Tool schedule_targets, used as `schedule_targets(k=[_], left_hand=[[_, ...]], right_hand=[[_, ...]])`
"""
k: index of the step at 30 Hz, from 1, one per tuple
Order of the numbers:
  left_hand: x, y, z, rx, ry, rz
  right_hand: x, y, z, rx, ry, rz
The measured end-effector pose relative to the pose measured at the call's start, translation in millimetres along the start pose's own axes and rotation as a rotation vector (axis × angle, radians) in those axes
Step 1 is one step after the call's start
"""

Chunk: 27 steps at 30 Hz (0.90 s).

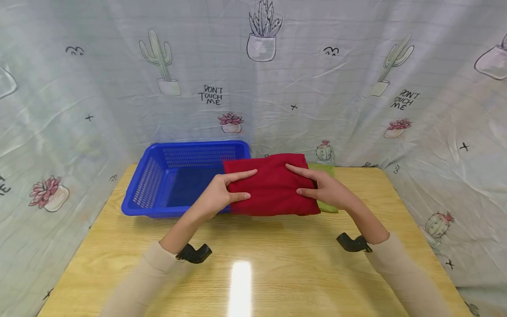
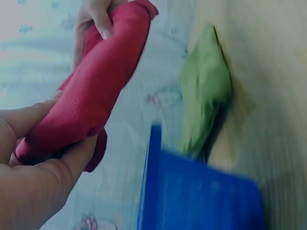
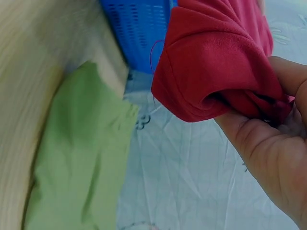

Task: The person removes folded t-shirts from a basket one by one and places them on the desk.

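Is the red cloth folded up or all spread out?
Folded. The red cloth is a thick bundle between the left hand and right hand; the right wrist view shows layers at its end.

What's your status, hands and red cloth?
Left hand and right hand both gripping red cloth, one at each end. Cloth folded, raised off table, its left end overlapping blue basket in head view. Green cloth lies beside basket; nothing visibly blocking.
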<state>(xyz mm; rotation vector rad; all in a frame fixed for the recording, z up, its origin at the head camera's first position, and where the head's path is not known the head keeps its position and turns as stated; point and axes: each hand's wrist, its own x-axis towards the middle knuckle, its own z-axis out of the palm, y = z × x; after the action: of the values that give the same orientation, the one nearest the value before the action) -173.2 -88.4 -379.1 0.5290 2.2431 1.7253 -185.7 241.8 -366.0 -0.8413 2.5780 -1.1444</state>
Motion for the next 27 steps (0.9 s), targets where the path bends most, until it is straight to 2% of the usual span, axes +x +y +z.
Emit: schedule_targets(k=[6, 12, 19, 23, 27], left_hand=[[-4.3, 0.0, 33.0, 0.027, -0.035, 0.061], [-0.1, -0.2, 66.3, 0.040, -0.056, 0.143], [10.1, -8.8, 105.0, 0.109, -0.059, 0.212], [15.3, -11.9, 132.7, 0.098, -0.042, 0.221], [16.7, -15.7, 157.3, 0.035, -0.014, 0.170]], right_hand=[[-33.7, 7.1, -4.1, 0.007, -0.004, 0.061], [-62.4, 15.8, -7.5, -0.011, 0.038, 0.103], [-79.5, 36.1, -8.4, -0.016, 0.107, 0.121], [-93.5, 47.3, -11.2, -0.025, 0.145, 0.156], [-101.3, 55.2, -14.1, -0.051, 0.173, 0.190]])
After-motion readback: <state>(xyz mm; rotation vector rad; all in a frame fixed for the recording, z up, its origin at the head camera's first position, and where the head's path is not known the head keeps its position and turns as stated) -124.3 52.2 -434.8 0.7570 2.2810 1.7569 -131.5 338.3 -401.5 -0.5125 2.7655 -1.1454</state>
